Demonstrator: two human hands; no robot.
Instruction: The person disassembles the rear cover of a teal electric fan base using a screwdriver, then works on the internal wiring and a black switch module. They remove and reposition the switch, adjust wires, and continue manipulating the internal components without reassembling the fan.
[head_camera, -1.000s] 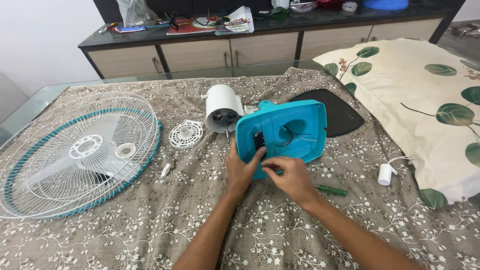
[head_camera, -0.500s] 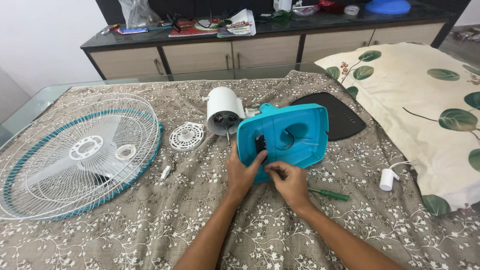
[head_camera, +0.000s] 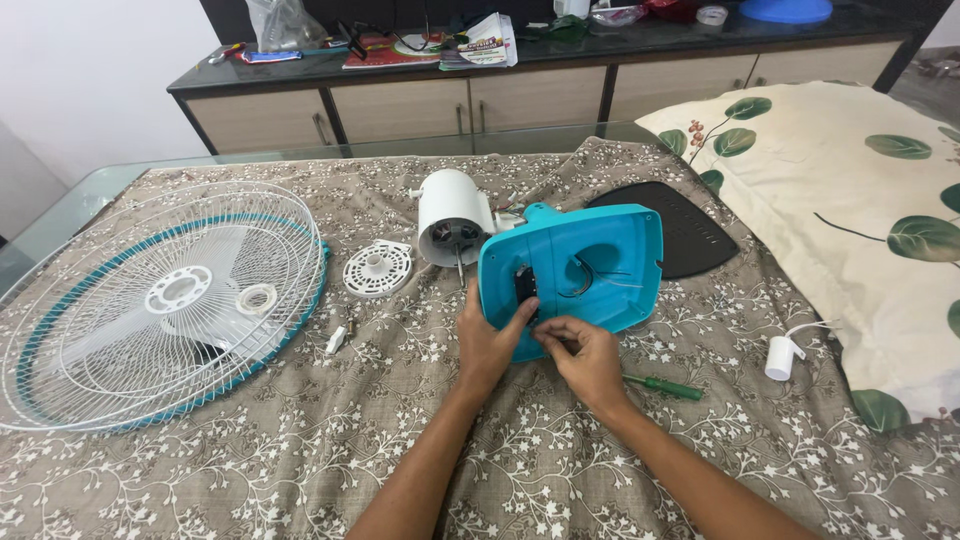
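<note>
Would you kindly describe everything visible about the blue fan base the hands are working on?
The blue base is a hollow, rounded-rectangle shell that looks like glossy plastic. It is tipped up on its lower edge on the patterned cloth, open underside toward the camera, with a dark component and thin wires inside. The left hand grips its lower left edge; the right hand touches the lower rim. Its top joins the white motor housing.

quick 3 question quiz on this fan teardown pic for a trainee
1. True or false: the green screwdriver is held in the right hand.
2. What lies between the wire fan guard and the white motor housing? A) round white grille disc B) black base plate C) white plug
3. Which hand's thumb presses the inside of the teal base shell?

Key: 1 false, it lies on the cloth. 2 A. 3 the left hand.
</note>
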